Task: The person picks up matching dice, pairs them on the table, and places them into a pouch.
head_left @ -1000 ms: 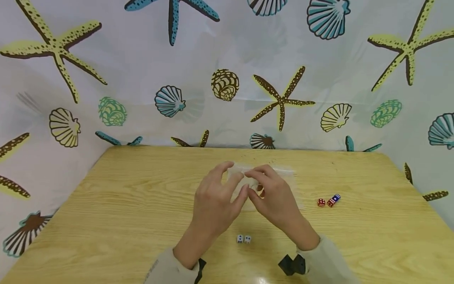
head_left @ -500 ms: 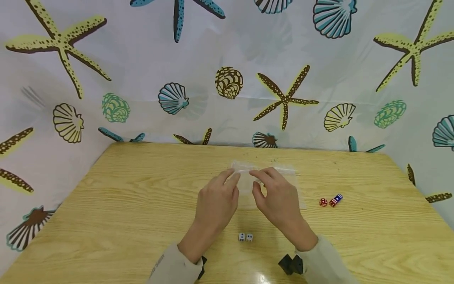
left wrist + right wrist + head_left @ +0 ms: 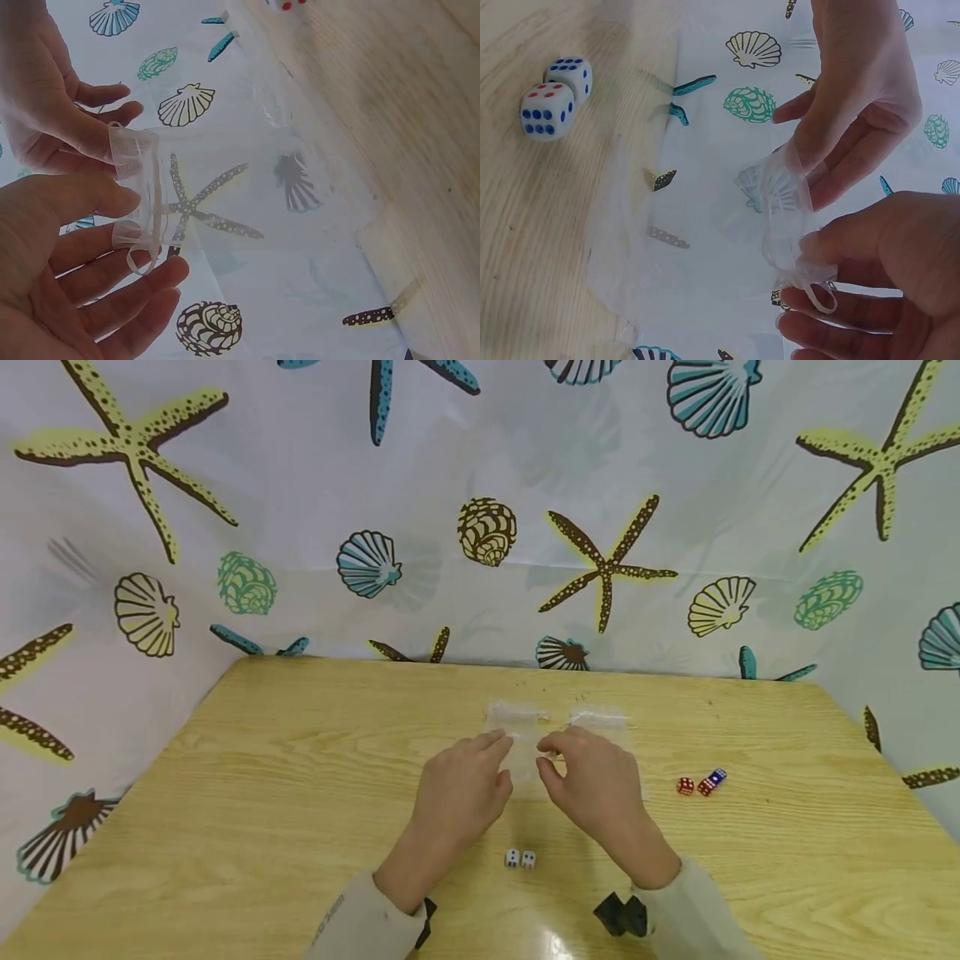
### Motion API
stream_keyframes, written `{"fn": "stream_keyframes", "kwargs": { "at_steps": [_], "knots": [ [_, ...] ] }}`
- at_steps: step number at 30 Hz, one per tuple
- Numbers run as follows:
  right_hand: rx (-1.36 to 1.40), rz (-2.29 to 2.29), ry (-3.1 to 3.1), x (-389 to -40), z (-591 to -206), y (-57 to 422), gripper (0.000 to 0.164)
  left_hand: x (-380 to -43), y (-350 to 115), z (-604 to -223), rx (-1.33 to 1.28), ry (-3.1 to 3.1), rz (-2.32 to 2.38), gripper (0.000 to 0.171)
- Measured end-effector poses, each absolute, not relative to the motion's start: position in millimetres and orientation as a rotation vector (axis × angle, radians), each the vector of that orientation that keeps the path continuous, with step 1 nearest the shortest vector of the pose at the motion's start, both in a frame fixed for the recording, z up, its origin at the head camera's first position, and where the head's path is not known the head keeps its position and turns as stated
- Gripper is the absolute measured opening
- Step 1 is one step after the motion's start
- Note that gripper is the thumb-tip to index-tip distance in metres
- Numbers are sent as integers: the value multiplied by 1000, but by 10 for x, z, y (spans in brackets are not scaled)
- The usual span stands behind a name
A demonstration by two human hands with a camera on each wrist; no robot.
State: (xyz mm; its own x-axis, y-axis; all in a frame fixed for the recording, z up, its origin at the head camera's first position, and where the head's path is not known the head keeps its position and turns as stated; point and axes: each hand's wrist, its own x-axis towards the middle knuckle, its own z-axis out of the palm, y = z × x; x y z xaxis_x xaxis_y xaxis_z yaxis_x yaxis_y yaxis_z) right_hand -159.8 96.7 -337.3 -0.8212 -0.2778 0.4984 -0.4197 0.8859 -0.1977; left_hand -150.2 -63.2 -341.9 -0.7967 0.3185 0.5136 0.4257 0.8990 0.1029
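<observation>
Space has widened between the left hand (image 3: 459, 787) and right hand (image 3: 600, 781), each pinching one side of the sheer pouch (image 3: 240, 191).

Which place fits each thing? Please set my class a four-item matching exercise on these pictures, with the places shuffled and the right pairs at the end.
1. sheer bag
2. white dice
3. blue die
4. shell-print cloth

A. next to a red die
B. beyond the far edge of the table
C. pinched by left hand and right hand
D. lowest of the dice in the head view

Pairs: 1-C, 2-D, 3-A, 4-B
</observation>
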Motion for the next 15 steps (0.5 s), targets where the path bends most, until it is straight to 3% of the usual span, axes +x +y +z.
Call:
{"fn": "stream_keyframes", "kwargs": {
  "at_steps": [15],
  "knots": [
    [586,579,-2560,-1490,-3358,1031,14,-1518,-647,-3422,-583,-2642,-312,36]
  ]
}}
